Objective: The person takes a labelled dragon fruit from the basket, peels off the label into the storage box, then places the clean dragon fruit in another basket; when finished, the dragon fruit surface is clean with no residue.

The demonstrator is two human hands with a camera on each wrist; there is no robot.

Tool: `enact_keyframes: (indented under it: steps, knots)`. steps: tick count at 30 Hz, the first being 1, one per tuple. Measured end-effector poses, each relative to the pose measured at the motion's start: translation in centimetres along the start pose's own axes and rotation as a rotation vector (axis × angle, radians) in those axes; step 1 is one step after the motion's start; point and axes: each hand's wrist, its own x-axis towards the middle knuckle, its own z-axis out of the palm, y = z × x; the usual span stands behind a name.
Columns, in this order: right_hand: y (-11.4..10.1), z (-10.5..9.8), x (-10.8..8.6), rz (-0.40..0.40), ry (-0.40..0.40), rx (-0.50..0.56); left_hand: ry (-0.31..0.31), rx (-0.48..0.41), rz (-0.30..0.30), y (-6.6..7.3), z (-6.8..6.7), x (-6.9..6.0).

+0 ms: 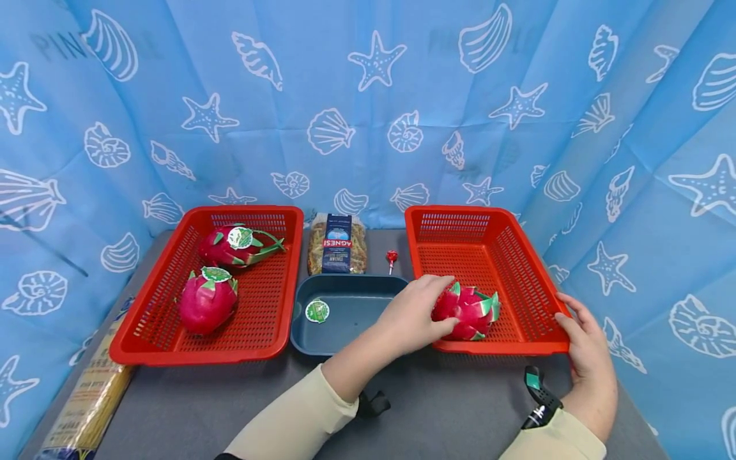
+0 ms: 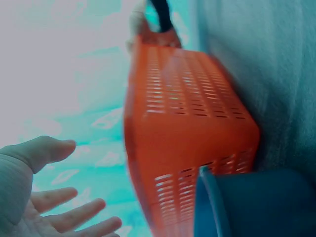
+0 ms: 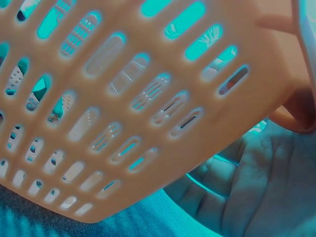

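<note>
A pink dragon fruit [image 1: 468, 313] with green-tipped scales lies at the front left of the right red basket [image 1: 512, 275]. Just left of the fruit, my left hand [image 1: 416, 313] reaches over the basket's rim, thumb and fingers spread apart. The left wrist view shows that hand's fingers [image 2: 69, 219] extended, with nothing between them. My right hand [image 1: 589, 348] holds the basket's rim near the front right corner, fingertips over the edge. In the right wrist view the perforated basket wall [image 3: 113, 94] partly covers this hand.
Two dragon fruits [image 1: 207, 303] sit in the left red basket [image 1: 259, 326]. A dark blue tray [image 1: 351, 313] with a round green sticker [image 1: 317, 311] stands between the baskets. Behind it are a pasta bag [image 1: 337, 246] and a red lollipop [image 1: 391, 257]. Packaged spaghetti [image 1: 94, 396] lies far left.
</note>
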Motion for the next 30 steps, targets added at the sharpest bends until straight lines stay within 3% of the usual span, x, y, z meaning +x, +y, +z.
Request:
enact_keyframes:
  steps: [9, 15, 21, 26, 30]
  knots:
    - [-0.1, 0.2, 0.4, -0.026, -0.044, 0.027, 0.273, -0.247, 0.130, -1.6, -3.7, -6.3]
    - [-0.6, -0.2, 0.8, -0.039, -0.050, 0.013, 0.463, -0.381, 0.140, -2.1, -6.8, -9.7]
    - [-0.9, -0.4, 0.9, -0.037, -0.063, -0.006, 0.630, -0.318, 0.181, -3.5, -10.8, -12.6]
    - [-0.5, -0.3, 0.6, -0.012, -0.064, -0.016, 0.790, -0.212, 0.218, -6.2, -14.2, -14.7]
    - [-0.3, -0.2, 0.4, 0.011, -0.035, -0.026, 0.899, -0.208, 0.215, -8.6, -16.3, -16.4]
